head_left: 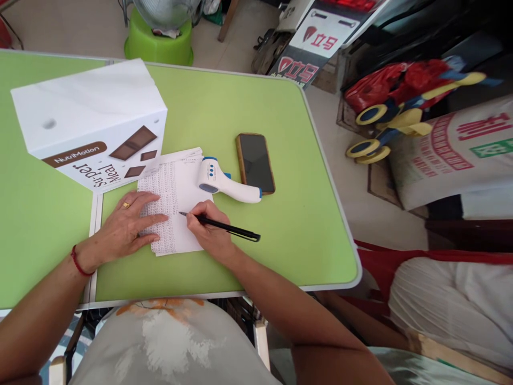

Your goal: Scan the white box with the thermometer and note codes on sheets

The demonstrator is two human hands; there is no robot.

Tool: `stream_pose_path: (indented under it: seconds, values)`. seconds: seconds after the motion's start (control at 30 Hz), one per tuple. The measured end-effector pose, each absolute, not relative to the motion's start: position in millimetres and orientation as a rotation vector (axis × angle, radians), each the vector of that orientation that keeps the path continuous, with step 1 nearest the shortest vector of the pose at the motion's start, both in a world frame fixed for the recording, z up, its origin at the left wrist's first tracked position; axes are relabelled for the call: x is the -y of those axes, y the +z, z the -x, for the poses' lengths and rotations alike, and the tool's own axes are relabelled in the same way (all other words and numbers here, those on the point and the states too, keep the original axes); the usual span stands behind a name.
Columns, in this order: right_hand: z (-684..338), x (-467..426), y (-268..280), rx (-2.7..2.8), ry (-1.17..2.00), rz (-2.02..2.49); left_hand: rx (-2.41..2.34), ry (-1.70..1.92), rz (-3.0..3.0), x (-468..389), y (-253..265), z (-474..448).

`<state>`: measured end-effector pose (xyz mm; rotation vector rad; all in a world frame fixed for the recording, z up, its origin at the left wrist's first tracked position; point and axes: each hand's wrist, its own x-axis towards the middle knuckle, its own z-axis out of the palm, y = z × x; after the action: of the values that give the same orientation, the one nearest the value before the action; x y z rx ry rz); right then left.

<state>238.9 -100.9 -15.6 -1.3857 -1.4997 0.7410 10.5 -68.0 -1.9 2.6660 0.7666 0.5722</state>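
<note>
Paper on surface. Left hand, fingers spread, lies on paper's left part, likely steadying it; right hand pinches pen, tip over paper's middle. Thermometer on paper's far right corner, perhaps as weight.

Right-hand grip on black pen, tip at paper; left-hand grip spread over handwritten lines. White thermometer partly over paper, phone beside it; NutriMotion box on green table.
</note>
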Motion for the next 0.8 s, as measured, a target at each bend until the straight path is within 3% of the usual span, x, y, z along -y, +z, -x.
stream_pose_path:
  seconds: [0.43,0.8]
  values:
    - [-242,102,-18,1.552,0.678,1.398,-0.771,0.555,-2.649,67,-4,-10]
    - [-277,85,-35,2.211,0.094,1.072,-0.804,0.715,-2.622,74,2,-9]
